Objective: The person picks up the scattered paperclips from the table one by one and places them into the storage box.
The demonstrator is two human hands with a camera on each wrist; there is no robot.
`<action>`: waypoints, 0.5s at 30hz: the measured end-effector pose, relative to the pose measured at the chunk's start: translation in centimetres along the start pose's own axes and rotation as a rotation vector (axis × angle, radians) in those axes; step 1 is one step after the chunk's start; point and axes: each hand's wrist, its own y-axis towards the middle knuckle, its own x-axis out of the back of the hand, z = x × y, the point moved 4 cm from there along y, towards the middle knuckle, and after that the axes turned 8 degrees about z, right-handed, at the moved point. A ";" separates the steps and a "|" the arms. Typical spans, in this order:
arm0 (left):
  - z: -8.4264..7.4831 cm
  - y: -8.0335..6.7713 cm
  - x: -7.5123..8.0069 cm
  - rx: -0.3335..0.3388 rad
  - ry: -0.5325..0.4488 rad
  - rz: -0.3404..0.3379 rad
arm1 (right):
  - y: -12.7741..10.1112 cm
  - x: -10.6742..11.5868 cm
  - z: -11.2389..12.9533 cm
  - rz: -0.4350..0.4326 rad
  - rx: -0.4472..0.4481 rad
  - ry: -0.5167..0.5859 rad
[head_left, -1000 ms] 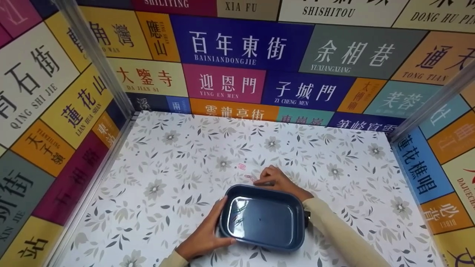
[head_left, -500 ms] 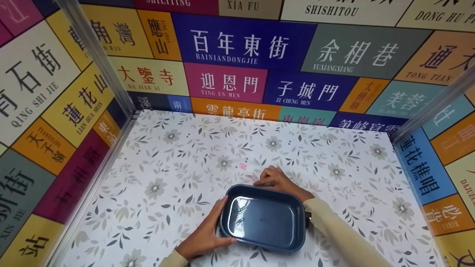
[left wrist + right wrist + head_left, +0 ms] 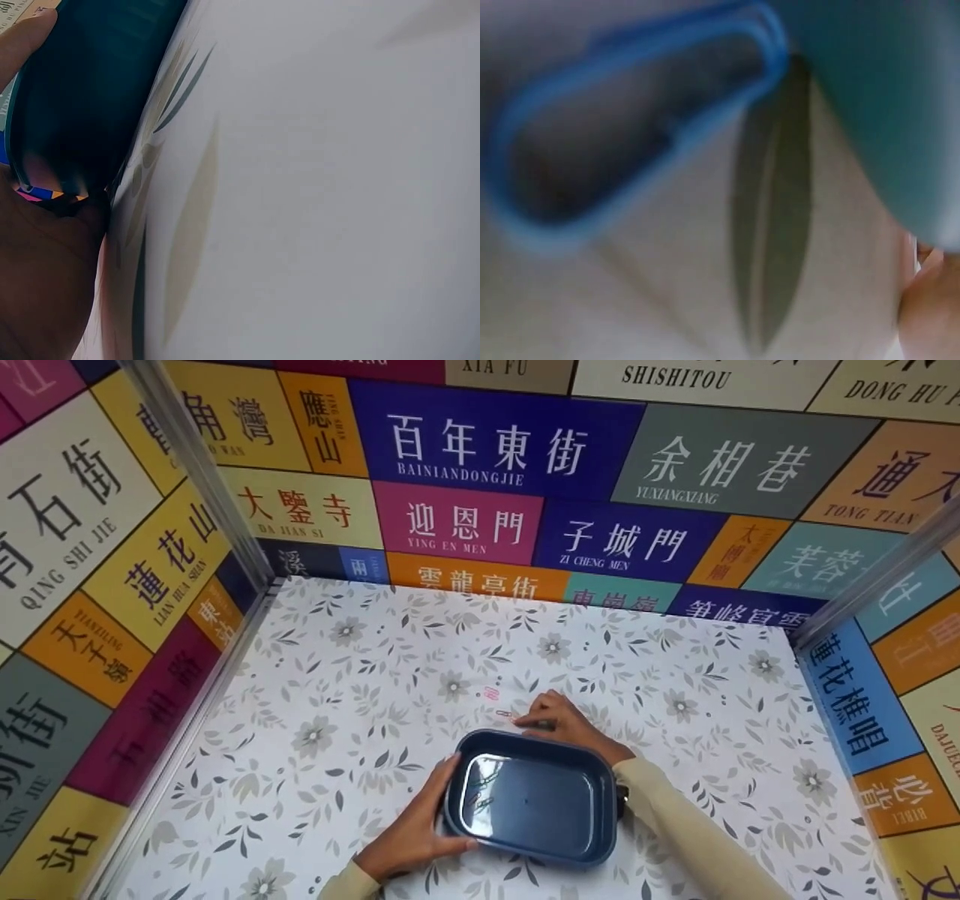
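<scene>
**A:** Starting at the left, what is there?

**B:** The left hand (image 3: 412, 832) lies against the left short side of a dark blue, rounded-rectangular plastic tub (image 3: 531, 801). Its fingers run up along the tub's wall and the thumb reaches along the near edge, so the hand grasps the tub. In the left wrist view the tub's dark wall (image 3: 82, 97) presses right against the palm, with a fingertip (image 3: 26, 37) over its upper edge.

**A:** And where does the tub stand?

**B:** On the floral-patterned white desk top (image 3: 337, 697), close to the near edge and about midway between the left and right sides. A few coloured paper clips (image 3: 480, 795) lie inside, at its left end.

**A:** What about the right side?

**B:** The right hand (image 3: 559, 724) is just beyond the tub's far rim, fingers curled down onto the desk. Beside its fingertips lies a small paper clip (image 3: 506, 714); whether the fingers pinch it or only touch it, I cannot tell. The right wrist view shows a blurred blue wire paper clip (image 3: 622, 120) lying on the desk next to the tub's blue wall (image 3: 877, 97). A pinkish clip (image 3: 490, 693) lies a little farther back.
</scene>
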 end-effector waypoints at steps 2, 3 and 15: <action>0.1 0.0 0.0 -0.006 -0.003 0.001 | -0.4 -0.3 -1.0 -0.023 -0.003 -0.008; 0.1 0.0 0.0 -0.007 -0.004 0.003 | -0.7 -0.4 -1.6 -0.032 -0.010 -0.010; 0.0 0.0 -0.1 -0.012 0.003 -0.002 | -1.5 0.1 -2.5 -0.093 -0.044 0.001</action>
